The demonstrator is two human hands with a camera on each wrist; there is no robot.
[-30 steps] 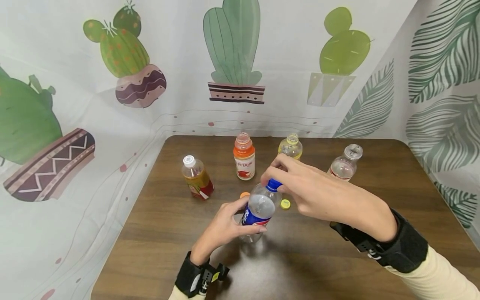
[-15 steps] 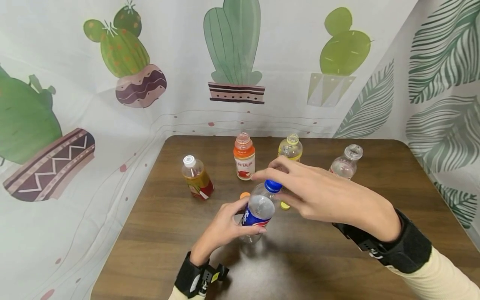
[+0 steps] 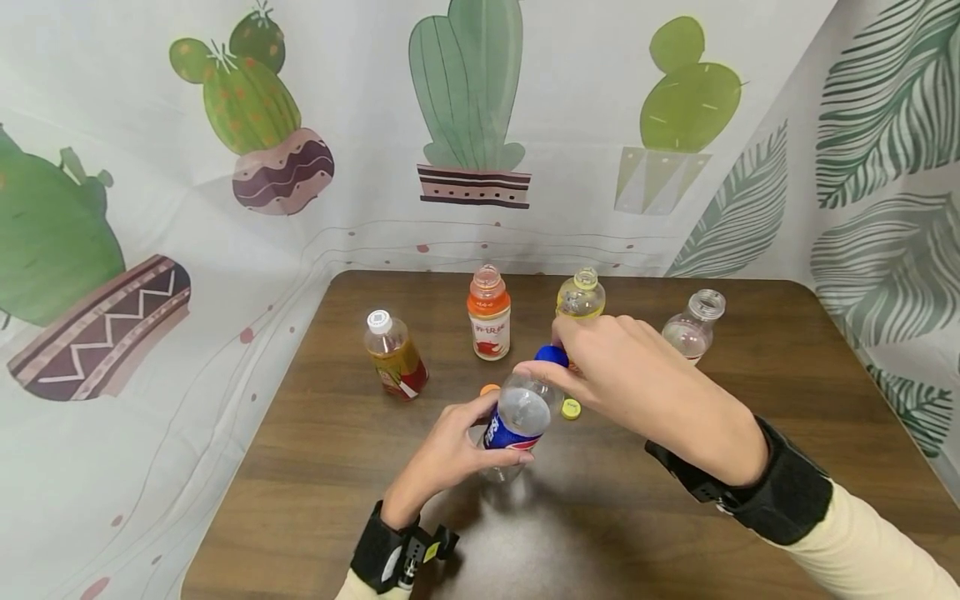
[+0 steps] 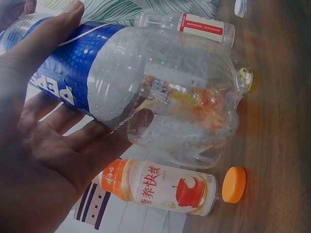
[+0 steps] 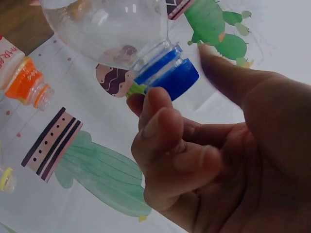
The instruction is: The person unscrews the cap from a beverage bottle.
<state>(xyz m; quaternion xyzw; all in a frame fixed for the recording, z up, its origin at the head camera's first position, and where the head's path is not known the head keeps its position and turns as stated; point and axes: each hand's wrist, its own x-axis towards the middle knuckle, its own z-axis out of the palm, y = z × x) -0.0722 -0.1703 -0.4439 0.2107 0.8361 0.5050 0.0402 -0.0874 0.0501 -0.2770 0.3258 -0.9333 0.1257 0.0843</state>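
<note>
A clear plastic Pepsi bottle with a blue label leans in my left hand, thumb across the front and fingers behind. In the left wrist view its bare lower part looks see-through. My right hand is at the top, with curled fingers and thumb around the blue bottle cap. A narrow pale gap shows between the cap and the blue ring on the neck. From the head view, the thumb passes in front of the neck and hides part of it.
Behind stand an uncapped orange-topped bottle, an uncapped yellow-ringed bottle and an uncapped clear bottle. A white-capped bottle stands left. An orange cap and a yellow cap lie on the wooden table.
My right hand loosened its fingers from the blue cap, then turned and closed around it again. My left hand and the bottle have barely moved.
</note>
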